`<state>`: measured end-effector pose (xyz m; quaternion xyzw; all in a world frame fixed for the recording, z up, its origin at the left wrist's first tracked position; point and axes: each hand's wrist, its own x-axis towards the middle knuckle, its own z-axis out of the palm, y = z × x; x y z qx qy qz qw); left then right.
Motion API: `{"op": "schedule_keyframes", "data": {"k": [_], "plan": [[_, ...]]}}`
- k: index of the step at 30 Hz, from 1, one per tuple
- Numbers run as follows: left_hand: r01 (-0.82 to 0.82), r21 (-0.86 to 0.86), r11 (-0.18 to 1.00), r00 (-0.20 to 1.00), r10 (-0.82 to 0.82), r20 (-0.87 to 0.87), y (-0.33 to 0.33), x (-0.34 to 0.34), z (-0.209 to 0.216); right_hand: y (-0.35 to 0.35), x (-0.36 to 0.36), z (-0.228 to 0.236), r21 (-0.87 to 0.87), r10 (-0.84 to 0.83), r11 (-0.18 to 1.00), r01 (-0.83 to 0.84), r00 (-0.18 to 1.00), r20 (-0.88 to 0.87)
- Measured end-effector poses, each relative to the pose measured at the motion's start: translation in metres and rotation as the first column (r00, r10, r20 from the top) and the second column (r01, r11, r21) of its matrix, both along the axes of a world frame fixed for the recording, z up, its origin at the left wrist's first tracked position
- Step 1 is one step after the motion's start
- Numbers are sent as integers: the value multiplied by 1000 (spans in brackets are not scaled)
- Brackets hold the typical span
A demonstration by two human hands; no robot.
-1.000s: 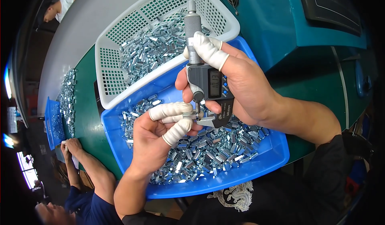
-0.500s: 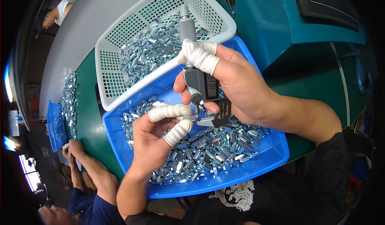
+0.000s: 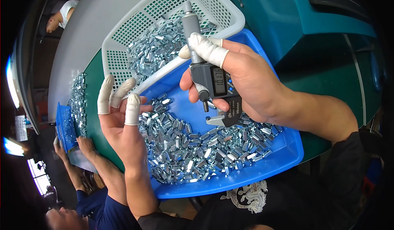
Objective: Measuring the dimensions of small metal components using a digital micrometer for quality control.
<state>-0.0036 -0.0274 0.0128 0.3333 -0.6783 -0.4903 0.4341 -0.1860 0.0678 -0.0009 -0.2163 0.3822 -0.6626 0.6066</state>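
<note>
My right hand (image 3: 251, 82) is wrapped round a grey and black digital micrometer (image 3: 191, 27), its thumb on the barrel. A gap with nothing in it shows between the micrometer's two measuring faces. White finger cots cover the thumb and a fingertip. My left hand (image 3: 128, 141) is raised with its fingers spread, over the left corner of a blue tray (image 3: 180, 80) and near a white basket. White cots cover several of its fingertips too, and I see nothing held in it. Many shiny hexagonal metal pieces (image 3: 205, 152) lie in the blue tray beneath both hands.
The white perforated basket (image 3: 166, 70), holding more metal pieces, rests behind the blue tray. A teal machine housing (image 3: 266, 20) stands at the right. Farther left, a co-worker's hands (image 3: 86, 148) are at a small blue basket (image 3: 65, 125) beside a row of pieces (image 3: 78, 102).
My left hand has moved left, away from the micrometer, and opened; the metal piece it pinched at the measuring faces is gone from there. The co-worker's hands have shifted to the small blue basket.
</note>
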Motion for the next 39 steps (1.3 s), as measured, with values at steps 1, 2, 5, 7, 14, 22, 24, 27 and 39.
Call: {"op": "schedule_keyframes", "data": {"k": [1, 2, 5, 7, 14, 22, 24, 27, 39], "plan": [[-3, 0, 1000, 1000, 3, -1, 0, 3, -3, 0, 0, -1, 0, 3, 1000, -3, 1000, -1], [60, -64, 996, 989, -50, 141, 0, 6, -7, 1, -1, -3, -6, -6, 1000, 6, 1000, 19], [313, -103, 944, 775, -191, 602, 13, 5, -3, 0, 0, -3, -11, -15, 1000, 16, 999, 37], [455, -131, 881, 531, -150, 834, 18, 10, 5, 0, 3, 1, -18, -5, 1000, 5, 999, 38], [598, -151, 787, 413, -141, 900, 18, 11, -8, 0, 0, -3, 7, -4, 1000, 4, 1000, 17], [472, 141, 870, 687, -464, 559, 18, 0, -16, 0, -2, -5, 25, -19, 1000, 18, 1000, 18], [429, 200, 881, 757, -471, 453, 22, 2, -13, 0, -1, -4, 16, -8, 1000, 7, 1000, 26], [383, 288, 878, 853, -456, 255, 26, 6, -13, 0, 1, -1, 2, 3, 1000, -4, 999, 52], [418, 484, 769, 887, -460, -34, 32, 2, -18, 1, 0, 0, -19, -11, 1000, 13, 997, 71]]}}
